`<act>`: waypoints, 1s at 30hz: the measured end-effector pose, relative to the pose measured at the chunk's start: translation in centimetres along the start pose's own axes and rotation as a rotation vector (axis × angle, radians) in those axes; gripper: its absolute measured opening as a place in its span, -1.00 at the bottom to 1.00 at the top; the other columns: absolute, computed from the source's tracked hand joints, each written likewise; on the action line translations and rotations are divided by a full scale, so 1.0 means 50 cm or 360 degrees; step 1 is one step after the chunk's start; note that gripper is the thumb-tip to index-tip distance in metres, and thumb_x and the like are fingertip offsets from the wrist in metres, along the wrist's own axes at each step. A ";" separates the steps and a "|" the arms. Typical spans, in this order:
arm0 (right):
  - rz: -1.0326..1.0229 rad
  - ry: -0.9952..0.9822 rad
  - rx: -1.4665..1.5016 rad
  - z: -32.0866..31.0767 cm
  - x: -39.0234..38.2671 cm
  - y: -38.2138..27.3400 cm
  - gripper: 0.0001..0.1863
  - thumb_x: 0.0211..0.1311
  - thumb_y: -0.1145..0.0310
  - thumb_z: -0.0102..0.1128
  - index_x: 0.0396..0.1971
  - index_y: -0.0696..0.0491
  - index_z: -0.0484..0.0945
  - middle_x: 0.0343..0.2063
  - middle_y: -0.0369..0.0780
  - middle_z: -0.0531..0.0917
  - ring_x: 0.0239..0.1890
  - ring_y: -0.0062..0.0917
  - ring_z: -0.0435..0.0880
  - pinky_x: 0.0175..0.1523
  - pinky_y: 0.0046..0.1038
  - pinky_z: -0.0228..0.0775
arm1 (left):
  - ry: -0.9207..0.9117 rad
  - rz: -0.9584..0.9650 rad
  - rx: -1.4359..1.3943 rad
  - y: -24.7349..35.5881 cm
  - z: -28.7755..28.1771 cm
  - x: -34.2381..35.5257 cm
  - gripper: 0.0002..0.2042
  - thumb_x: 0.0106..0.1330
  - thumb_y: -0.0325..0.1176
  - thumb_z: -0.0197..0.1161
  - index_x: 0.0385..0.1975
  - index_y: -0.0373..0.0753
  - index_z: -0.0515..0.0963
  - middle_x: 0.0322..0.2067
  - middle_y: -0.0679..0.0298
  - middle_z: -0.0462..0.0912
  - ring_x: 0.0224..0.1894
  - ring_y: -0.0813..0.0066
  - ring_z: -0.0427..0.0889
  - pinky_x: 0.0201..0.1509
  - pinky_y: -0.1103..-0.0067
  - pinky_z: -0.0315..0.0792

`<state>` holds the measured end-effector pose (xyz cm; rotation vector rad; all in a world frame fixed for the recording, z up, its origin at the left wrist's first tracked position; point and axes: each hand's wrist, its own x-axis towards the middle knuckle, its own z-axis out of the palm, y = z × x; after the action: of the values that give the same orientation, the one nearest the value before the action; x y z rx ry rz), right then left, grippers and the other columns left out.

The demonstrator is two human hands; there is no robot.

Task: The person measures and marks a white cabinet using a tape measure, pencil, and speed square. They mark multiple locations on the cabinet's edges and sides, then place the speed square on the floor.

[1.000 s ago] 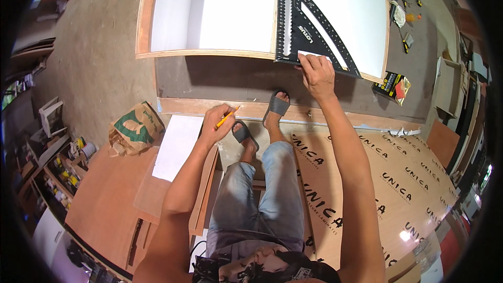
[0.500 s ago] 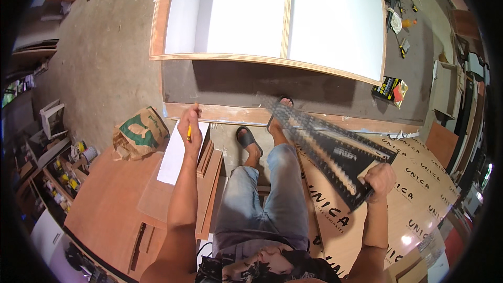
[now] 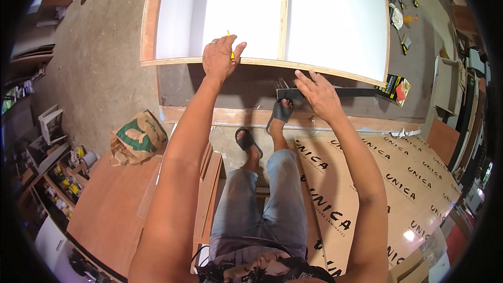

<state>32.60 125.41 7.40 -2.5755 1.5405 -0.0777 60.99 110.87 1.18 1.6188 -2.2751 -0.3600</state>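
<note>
White-lined box [image 3: 150, 36]: far centre, on a dark panel [image 3: 225, 97]; near plywood edge facing the wearer.
Box build: outer walls and divider [image 3: 283, 15] stand in place; plywood edges bare, no doors visible; pencil marks, if any, too small to tell.
Left hand [image 3: 216, 62]: over the near edge, left of divider; fingers loosely curled, holding yellow pencil [image 3: 232, 56].
Right hand [image 3: 321, 94]: right of divider, fingers partly spread at black square [image 3: 356, 93]; grip uncertain.
Square: edge-on, just nearer than the box.
Surroundings: paper bag [image 3: 139, 139], near left; printed tan sheet [image 3: 377, 188], near right.
</note>
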 end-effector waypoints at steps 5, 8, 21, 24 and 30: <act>0.0059 0.0118 0.0022 0.034 0.033 0.014 -0.47 0.15 0.52 0.10 0.19 -0.01 0.46 0.31 -0.21 0.40 0.25 -0.10 0.46 0.32 -0.14 0.35 | 0.0051 -0.0042 0.0045 -0.012 0.015 -0.010 -0.65 0.38 0.01 0.14 -0.25 -0.17 0.64 -0.36 0.17 0.69 -0.32 0.16 0.66 -0.19 0.31 0.48; 0.0157 0.0130 0.0013 0.057 0.043 0.038 -0.46 0.16 0.54 0.09 0.20 -0.02 0.46 0.30 -0.20 0.42 0.25 -0.09 0.47 0.33 -0.14 0.34 | 0.0001 -0.0070 0.0068 -0.007 0.013 -0.002 -0.69 0.37 -0.03 0.15 -0.26 -0.13 0.65 -0.37 0.19 0.69 -0.35 0.17 0.65 -0.24 0.32 0.49; 0.0064 -0.0292 -0.0072 0.082 0.093 0.093 -0.20 0.02 0.27 0.38 0.33 -0.16 0.27 -0.29 -0.28 0.51 -0.26 -0.44 0.57 -0.20 -0.40 0.54 | 0.0055 0.0048 0.0100 -0.017 0.012 0.001 -0.80 0.29 -0.14 0.23 -0.31 -0.12 0.65 -0.46 0.22 0.63 -0.43 0.19 0.62 -0.34 0.34 0.47; 0.0151 -0.0404 -0.0017 0.091 0.093 0.093 -0.29 0.04 0.28 0.36 0.26 -0.12 0.31 -0.22 -0.26 0.50 -0.18 -0.41 0.55 -0.18 -0.39 0.56 | 0.0097 0.0052 0.0085 -0.017 0.014 -0.002 -0.80 0.28 -0.14 0.24 -0.29 -0.11 0.64 -0.44 0.23 0.64 -0.44 0.20 0.62 -0.34 0.34 0.47; 0.0214 -0.0509 0.0032 0.083 0.104 0.098 -0.42 0.01 0.32 0.37 0.09 -0.05 0.36 -0.20 -0.27 0.48 -0.13 -0.39 0.53 -0.15 -0.39 0.56 | 0.0131 0.0079 -0.0119 -0.013 0.002 0.005 -0.65 0.32 -0.09 0.22 -0.04 -0.17 0.54 -0.24 0.15 0.62 -0.26 0.16 0.60 -0.18 0.31 0.44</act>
<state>31.28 118.95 2.44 -2.3197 1.5715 0.3152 61.42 110.45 0.86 1.5100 -2.2096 -0.3551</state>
